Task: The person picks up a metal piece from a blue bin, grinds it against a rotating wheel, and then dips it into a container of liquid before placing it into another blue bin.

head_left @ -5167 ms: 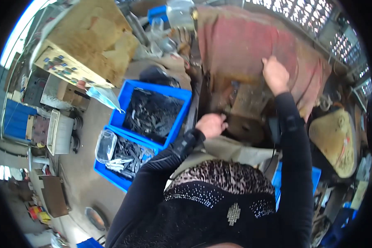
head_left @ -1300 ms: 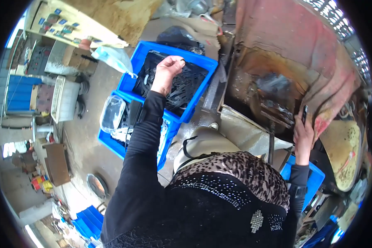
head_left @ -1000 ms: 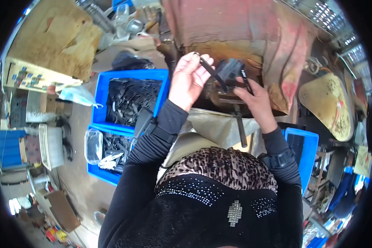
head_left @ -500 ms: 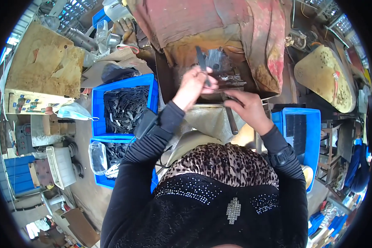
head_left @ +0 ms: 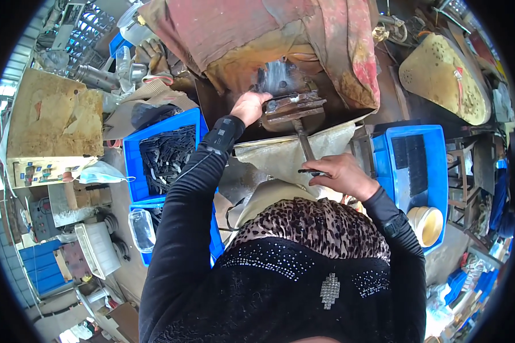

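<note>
My left hand (head_left: 248,108) is closed at the left end of a rusty metal clamp fixture (head_left: 296,108), its fingertips on a thin dark metal strip (head_left: 276,98) that runs along the fixture's upper edge. Most of the strip blends into the dark metal. A bar handle (head_left: 304,140) slopes from the fixture toward me. Beside the handle's lower end, my right hand (head_left: 346,175) pinches a short dark flat piece (head_left: 313,171), whose tip sticks out left of the fingers. The fixture sits in a grimy box-like housing (head_left: 217,108), under a reddish cloth (head_left: 240,28).
To the left, a blue bin (head_left: 133,154) holds many dark strips; another blue bin with a clear plastic container (head_left: 142,230) stands nearer. At right, a blue bin (head_left: 388,166) has dark stacked pieces and a round cream tub (head_left: 426,224). A stained board-covered box (head_left: 51,114) stands far left.
My left hand has lowered the strip from a raised tilt to the fixture. My right hand has moved back from the fixture toward me, a dark piece now showing in it. The view has shifted slightly.
</note>
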Demonstrator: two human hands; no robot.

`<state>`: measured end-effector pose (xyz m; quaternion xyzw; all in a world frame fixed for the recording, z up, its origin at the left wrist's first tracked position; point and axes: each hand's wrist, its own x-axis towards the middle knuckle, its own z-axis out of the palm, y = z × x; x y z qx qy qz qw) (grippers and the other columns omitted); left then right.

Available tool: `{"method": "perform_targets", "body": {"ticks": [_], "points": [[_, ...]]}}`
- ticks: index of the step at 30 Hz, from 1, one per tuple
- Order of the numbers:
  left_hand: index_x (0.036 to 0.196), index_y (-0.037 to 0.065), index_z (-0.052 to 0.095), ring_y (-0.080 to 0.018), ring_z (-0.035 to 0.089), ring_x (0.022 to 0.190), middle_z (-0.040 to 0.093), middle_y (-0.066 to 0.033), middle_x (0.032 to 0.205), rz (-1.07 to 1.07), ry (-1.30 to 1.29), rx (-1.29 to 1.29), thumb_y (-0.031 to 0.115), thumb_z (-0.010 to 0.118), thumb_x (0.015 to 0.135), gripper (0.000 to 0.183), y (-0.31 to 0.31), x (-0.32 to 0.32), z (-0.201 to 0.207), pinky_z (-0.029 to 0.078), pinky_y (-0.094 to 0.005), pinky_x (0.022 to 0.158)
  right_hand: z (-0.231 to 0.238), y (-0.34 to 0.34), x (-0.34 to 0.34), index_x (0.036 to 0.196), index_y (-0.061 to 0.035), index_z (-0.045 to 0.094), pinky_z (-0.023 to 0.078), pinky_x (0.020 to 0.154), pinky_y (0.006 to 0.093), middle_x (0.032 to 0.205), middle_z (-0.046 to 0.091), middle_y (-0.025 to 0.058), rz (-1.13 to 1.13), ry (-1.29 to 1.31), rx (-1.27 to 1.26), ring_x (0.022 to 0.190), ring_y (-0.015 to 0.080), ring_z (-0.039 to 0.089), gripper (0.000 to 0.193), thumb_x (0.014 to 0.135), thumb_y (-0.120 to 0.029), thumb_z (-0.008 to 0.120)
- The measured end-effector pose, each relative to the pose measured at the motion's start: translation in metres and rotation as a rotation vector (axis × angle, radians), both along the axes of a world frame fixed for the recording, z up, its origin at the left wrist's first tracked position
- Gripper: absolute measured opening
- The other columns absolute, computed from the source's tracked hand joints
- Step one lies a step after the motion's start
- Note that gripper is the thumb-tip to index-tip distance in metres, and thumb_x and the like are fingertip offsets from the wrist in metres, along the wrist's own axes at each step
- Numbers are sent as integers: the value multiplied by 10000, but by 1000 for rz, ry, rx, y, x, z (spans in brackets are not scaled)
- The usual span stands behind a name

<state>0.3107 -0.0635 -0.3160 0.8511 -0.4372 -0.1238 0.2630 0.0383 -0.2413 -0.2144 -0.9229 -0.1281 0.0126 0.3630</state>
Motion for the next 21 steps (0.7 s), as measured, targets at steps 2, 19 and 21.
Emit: {"method": "perform_targets", "body": {"ticks": [2,19,21], "points": [[1102,100,670,-370,629,971,664,-203,1007,-22,12,-25,5,555,773,361,1,6,-5,493,-405,843,-1,1,-2,1075,-150,689,511,604,357,779,669,78,-4,1,-24,677,284,652,345,746,-215,771],[1120,102,668,-338,609,1021,664,-174,1030,-111,-92,111,84,599,807,321,16,5,12,477,-393,890,-6,12,0,944,-147,668,475,531,353,694,589,42,49,-177,-154,613,251,617,230,724,-126,732],[1127,86,648,-348,611,956,652,-169,983,-151,-244,43,55,578,813,323,22,-3,16,490,-410,842,-4,9,1,934,-146,660,471,527,353,690,578,42,82,-193,-179,609,246,609,242,706,-91,717]]}}
